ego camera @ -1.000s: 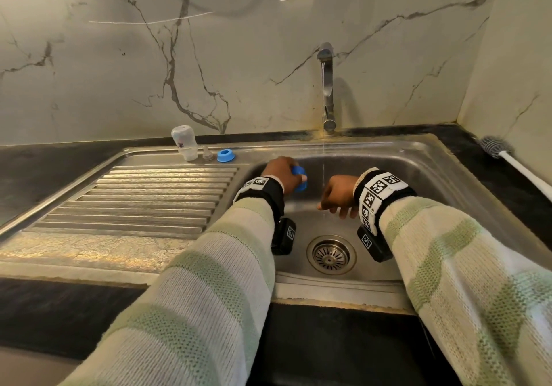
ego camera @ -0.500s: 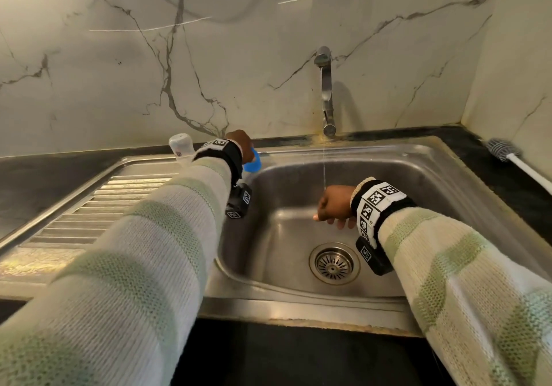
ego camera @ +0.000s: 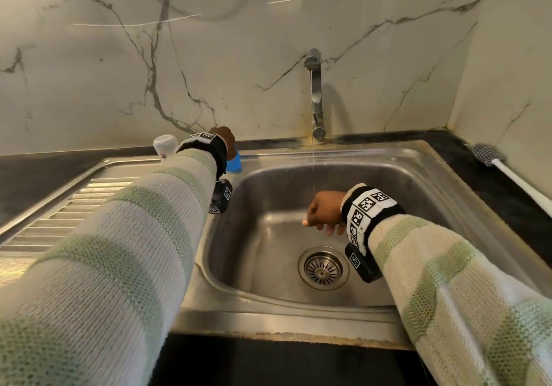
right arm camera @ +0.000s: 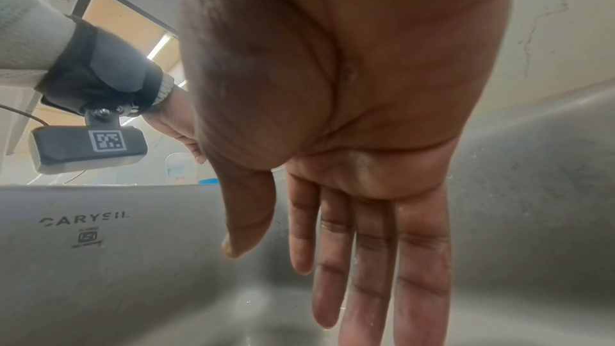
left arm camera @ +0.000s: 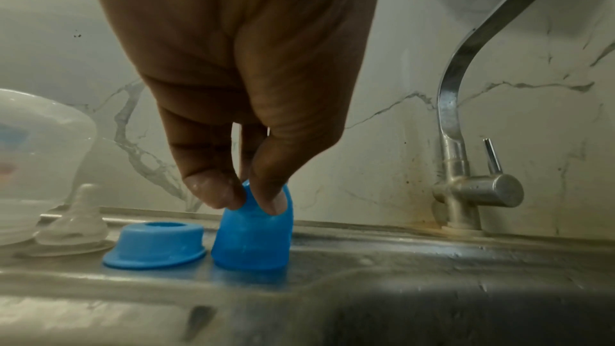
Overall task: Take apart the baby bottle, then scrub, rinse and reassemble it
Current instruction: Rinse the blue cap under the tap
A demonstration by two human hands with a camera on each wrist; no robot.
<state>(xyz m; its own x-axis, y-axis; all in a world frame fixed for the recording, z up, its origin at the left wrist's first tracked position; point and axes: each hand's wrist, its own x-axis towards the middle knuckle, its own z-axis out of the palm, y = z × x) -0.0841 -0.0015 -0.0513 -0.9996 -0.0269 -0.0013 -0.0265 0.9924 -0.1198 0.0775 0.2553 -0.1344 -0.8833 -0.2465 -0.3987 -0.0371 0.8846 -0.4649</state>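
- Bottle body point(left arm camera: 36, 157), teat point(left arm camera: 75, 222) and blue ring point(left arm camera: 154, 244) stand in a row on the sink ledge point(left arm camera: 399, 254).
- Left hand point(left arm camera: 239, 83) pinches the blue cap point(left arm camera: 253, 238) by its top; the cap sits at the ring's 3 o'clock.
- Right hand point(right arm camera: 352, 167), fingers straight and empty, hangs in the basin point(ego camera: 268, 236) at the cap's 4 o'clock.

Right hand point(right arm camera: 349, 167) hangs flat, fingers point(right arm camera: 422, 259) straight, inside the steel sink point(right arm camera: 100, 259).
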